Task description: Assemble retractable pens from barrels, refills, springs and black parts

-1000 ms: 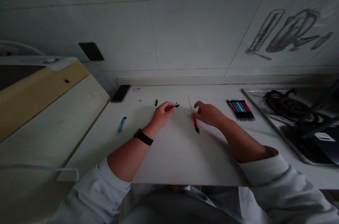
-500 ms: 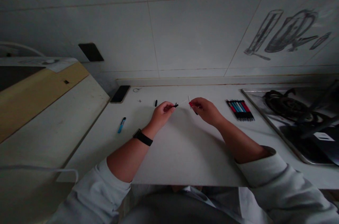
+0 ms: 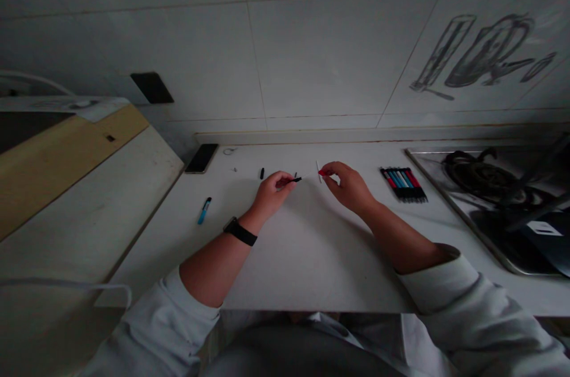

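Note:
My left hand point(image 3: 272, 192) is closed, thumb and fingers pinching a short black pen part point(image 3: 298, 179) that points right. My right hand point(image 3: 346, 184) pinches a red pen part point(image 3: 322, 173), most of it hidden by the fingers. Just left of those right fingertips a thin white stick like a pen refill point(image 3: 317, 167) lies upright in view; whether the right fingers touch it I cannot tell. A tiny dark piece point(image 3: 295, 174) shows just above the black part. Left of my left hand lies a small black cylinder point(image 3: 262, 173).
A short blue pen part point(image 3: 205, 211) lies on the left, below a phone point(image 3: 202, 158). A ring point(image 3: 228, 152) and a tiny piece point(image 3: 235, 170) are near the back. Several pens point(image 3: 403, 185) lie in a row at right, beside a gas stove point(image 3: 445, 193).
The thin pale rod that stretched from the black part toward my right hand no longer shows. The dark end under my right fingers is out of sight, and the right hand has tilted slightly.

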A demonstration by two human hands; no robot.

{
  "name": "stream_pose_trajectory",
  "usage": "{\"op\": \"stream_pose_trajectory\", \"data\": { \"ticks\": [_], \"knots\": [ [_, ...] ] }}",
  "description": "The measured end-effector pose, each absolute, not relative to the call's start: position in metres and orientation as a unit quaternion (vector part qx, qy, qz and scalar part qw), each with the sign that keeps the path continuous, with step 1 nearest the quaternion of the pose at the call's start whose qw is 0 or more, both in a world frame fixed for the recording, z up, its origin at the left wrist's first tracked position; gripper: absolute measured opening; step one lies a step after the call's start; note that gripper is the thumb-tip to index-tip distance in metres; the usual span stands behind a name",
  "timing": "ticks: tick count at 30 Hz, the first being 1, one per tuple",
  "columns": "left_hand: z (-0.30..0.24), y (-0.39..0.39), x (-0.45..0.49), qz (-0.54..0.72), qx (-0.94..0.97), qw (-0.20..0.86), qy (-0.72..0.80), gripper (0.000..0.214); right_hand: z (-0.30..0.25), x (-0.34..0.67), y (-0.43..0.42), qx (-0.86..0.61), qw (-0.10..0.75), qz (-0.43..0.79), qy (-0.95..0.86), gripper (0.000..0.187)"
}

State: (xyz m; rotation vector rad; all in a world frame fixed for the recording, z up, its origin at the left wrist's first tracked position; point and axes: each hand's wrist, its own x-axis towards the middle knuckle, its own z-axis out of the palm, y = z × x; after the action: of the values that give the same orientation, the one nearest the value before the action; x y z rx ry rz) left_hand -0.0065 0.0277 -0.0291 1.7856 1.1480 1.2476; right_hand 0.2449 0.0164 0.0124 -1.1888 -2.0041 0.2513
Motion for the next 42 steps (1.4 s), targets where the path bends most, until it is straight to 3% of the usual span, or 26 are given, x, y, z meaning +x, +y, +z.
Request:
{"op": "stream_pose_trajectory", "data": {
  "ticks": [17,27,42],
  "knots": [
    [-0.021,0.02,-0.005,0.431,0.758,0.232,0.43,0.008,0.013,0.238,0.01,-0.427,0.275,0.034,-0.861,0.019],
    [-0.018,0.017,-0.003,0.397,0.78,0.227,0.427,0.006,0.01,0.233,0.007,-0.407,0.269,0.032,-0.872,0.018],
    [-0.019,0.017,-0.004,0.365,0.787,0.238,0.437,0.027,0.006,0.23,0.006,-0.389,0.272,0.028,-0.88,0.02]
  ]
}}
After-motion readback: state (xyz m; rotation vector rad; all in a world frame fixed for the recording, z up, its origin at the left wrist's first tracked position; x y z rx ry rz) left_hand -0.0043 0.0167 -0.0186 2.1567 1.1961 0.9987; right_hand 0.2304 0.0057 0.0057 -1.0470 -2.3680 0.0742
